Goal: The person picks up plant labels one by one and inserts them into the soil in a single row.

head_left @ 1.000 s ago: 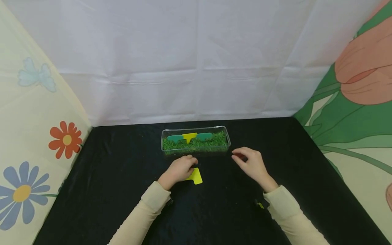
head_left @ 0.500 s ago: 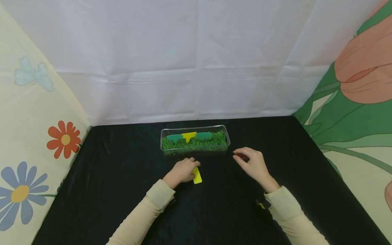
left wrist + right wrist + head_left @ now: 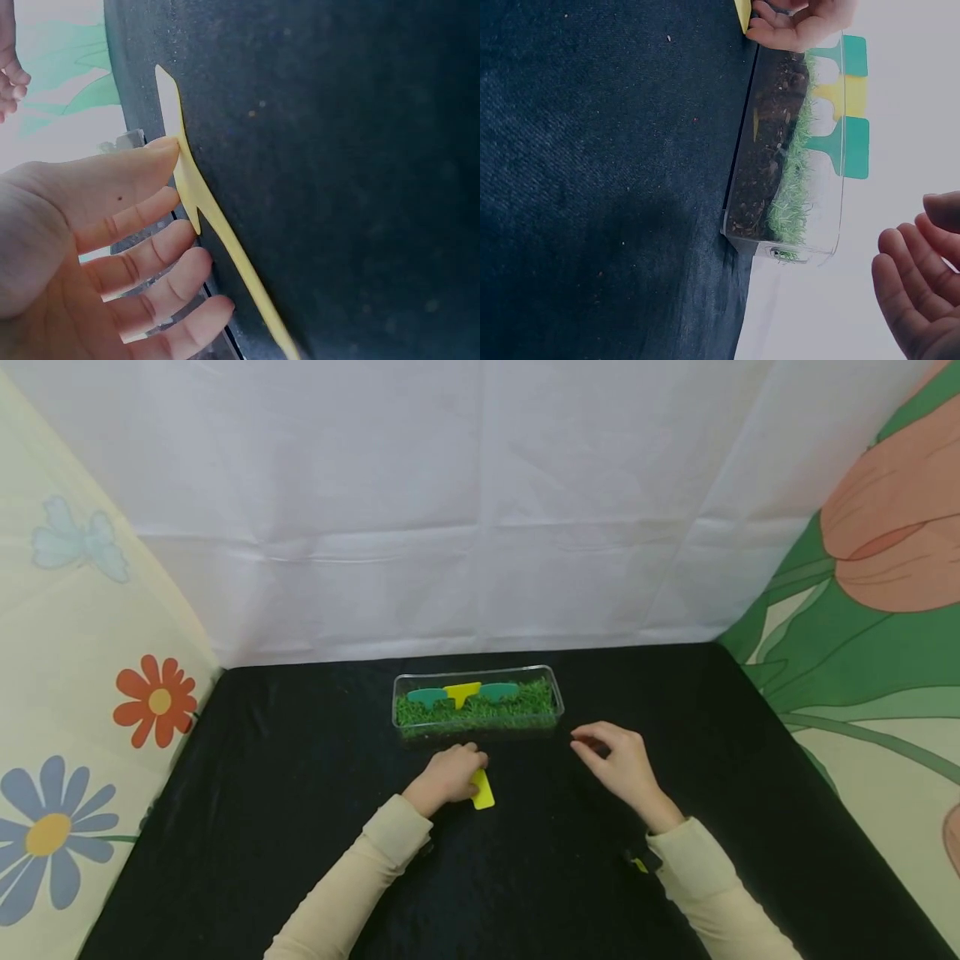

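Observation:
A yellow T-shaped plant label (image 3: pixel 484 792) is at the black cloth, in front of the clear plastic box (image 3: pixel 557 692). My left hand (image 3: pixel 448 774) pinches its wide head between thumb and index finger. In the left wrist view the label's long stem (image 3: pixel 251 281) runs down past the other fingers, which are loosely bent. My right hand (image 3: pixel 619 764) is held right of the box's near corner, fingers relaxed and nothing in them. Green grass (image 3: pixel 532 703) fills the box, with a yellow label (image 3: pixel 462 694) between two green labels (image 3: pixel 499 692) standing in it.
Dark soil (image 3: pixel 761 165) shows through the box wall in the right wrist view. Black cloth (image 3: pixel 315 760) covers the table. A white sheet (image 3: pixel 375 593) hangs behind, with flower-printed cloths (image 3: pixel 847 693) at both sides.
My left hand has shifted a little to the right over the yellow label, covering more of it, and then stays almost still. The right hand has hardly moved.

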`<move>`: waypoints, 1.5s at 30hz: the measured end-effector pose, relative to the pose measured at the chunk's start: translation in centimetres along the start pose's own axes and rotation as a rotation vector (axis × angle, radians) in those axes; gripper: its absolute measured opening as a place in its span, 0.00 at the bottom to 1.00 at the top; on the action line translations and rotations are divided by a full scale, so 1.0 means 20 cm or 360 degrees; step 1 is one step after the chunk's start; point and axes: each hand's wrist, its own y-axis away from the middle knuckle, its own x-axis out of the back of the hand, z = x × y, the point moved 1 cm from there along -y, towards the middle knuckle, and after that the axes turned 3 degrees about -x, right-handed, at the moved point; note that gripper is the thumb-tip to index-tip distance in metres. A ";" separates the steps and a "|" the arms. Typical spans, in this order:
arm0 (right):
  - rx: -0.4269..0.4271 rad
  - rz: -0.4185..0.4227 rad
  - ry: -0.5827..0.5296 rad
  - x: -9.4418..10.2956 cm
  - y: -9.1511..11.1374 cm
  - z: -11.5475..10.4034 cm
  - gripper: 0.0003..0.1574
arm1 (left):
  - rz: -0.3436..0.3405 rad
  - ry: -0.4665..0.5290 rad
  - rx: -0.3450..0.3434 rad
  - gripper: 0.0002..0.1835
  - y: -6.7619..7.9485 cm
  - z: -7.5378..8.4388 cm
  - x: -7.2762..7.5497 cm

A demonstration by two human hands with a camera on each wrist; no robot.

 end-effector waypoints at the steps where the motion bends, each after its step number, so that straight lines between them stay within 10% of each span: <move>1: -0.0002 0.0000 -0.0004 0.00 0.00 0.00 0.11 | -0.0004 0.0007 0.0005 0.14 0.00 0.00 0.00; 21: -0.0010 -0.0020 0.0011 -0.02 0.01 0.01 0.09 | -0.0060 0.0212 0.0082 0.17 -0.02 -0.03 0.02; 39: 0.0001 -0.0013 -0.0004 -0.03 0.01 0.01 0.10 | 0.0138 0.0477 -0.0085 0.07 0.01 -0.05 0.03; 45: 0.0000 -0.0021 0.0010 -0.03 0.01 0.01 0.10 | -0.0022 0.0401 -0.0011 0.14 0.02 -0.04 0.03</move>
